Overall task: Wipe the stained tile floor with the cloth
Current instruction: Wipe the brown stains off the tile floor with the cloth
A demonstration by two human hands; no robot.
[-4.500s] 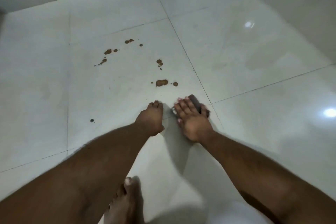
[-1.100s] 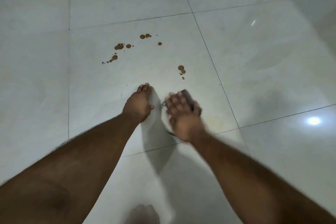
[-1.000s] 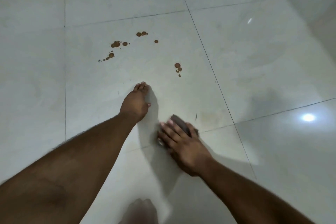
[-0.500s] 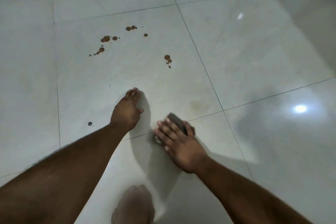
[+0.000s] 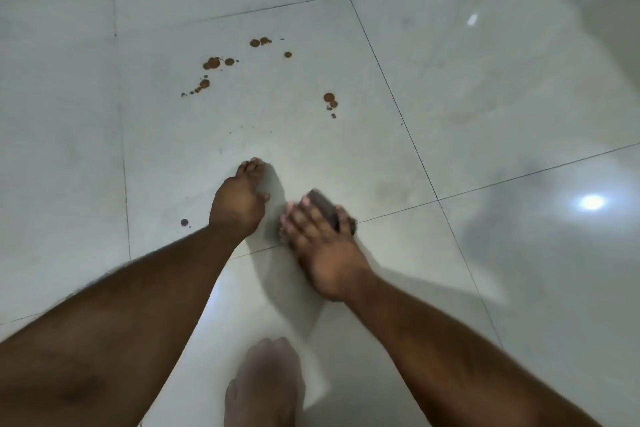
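Since 0.5 s earlier, the right hand (image 5: 322,246), fingers flat pressing the dark cloth (image 5: 325,208), slid forward; left hand (image 5: 239,201) braced, holding nothing. Dragging could smear the brown stains (image 5: 212,63).

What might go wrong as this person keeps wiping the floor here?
The cloth under the right hand looks small and dark, so it may smear the brown spots rather than lift them. The floor is glossy; the left hand propped on it, or the bare foot, might slip on wet tile.
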